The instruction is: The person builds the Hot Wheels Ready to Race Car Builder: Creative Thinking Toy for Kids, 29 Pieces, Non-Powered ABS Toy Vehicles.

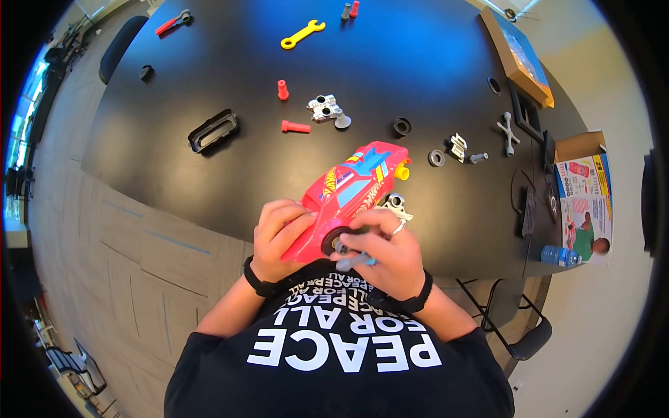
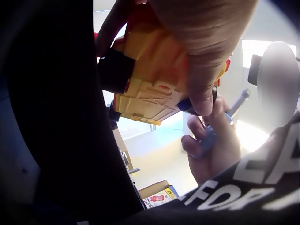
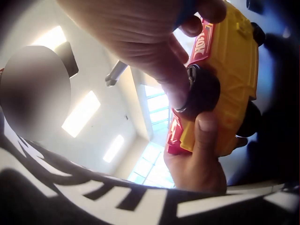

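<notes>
Both hands are closed around something. The left hand (image 1: 282, 231), at the red toy car's eight o'clock, grips the car (image 1: 354, 187), fingers bent over the body and thumb against the yellow underside (the wrist views show this from below). The right hand (image 1: 391, 256), at the car's five o'clock, has its fingers curled round a grey-blue tool (image 1: 354, 262) while fingertips touch the near black wheel (image 1: 330, 244). The car is held at the near edge of the bench (image 1: 153, 125), one end pointing to one o'clock. From the car, a silver piece (image 1: 396, 207) lies at three o'clock, just beside the right hand, and a red bolt (image 1: 296, 127) at eleven.
</notes>
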`<state>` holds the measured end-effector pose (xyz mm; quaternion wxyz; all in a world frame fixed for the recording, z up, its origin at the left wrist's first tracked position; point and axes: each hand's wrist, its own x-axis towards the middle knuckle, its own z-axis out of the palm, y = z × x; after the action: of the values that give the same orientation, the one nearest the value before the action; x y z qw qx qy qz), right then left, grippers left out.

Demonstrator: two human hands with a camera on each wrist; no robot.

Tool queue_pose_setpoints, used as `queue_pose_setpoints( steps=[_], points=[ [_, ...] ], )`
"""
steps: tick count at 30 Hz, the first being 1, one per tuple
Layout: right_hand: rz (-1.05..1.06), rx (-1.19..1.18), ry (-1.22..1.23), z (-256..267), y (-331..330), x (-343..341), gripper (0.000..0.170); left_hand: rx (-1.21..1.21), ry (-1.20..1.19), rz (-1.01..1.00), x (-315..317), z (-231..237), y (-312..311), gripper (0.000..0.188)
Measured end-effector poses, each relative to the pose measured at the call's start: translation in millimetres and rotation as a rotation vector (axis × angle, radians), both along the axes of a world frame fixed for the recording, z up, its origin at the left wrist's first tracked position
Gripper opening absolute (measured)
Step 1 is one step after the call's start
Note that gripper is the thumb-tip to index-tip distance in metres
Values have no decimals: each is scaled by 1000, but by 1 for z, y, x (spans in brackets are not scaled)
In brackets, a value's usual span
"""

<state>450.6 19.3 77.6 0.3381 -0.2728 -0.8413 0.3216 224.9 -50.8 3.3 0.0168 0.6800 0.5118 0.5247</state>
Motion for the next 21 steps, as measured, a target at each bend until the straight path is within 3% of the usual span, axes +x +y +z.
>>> queue_pose_setpoints(
  steps=[3, 4, 8, 11, 14, 19, 21],
  points=[
    [-25, -27, -133, 0, 2, 12, 35, -75, 81, 32, 7, 6, -3, 55],
    [-14, -171, -153, 7, 1, 15, 31, -76, 79, 21, 8, 10, -4, 55],
    [-66, -292, -153, 13, -3, 52, 31, -167, 101, 47, 12, 31, -7, 53],
    [-123, -260, -180, 19, -9, 81, 45, -208, 107, 50, 10, 41, -8, 53],
    [-159, -153, -144, 24, -18, 97, 41, -238, 131, 38, 11, 52, -8, 53],
    [-307, -225, 9, 16, -38, 105, 31, -285, 190, 3, 19, 69, -7, 52],
    [-305, -60, 4, 11, -37, 105, 34, -300, 236, -9, 22, 73, -6, 52]
  ],
)
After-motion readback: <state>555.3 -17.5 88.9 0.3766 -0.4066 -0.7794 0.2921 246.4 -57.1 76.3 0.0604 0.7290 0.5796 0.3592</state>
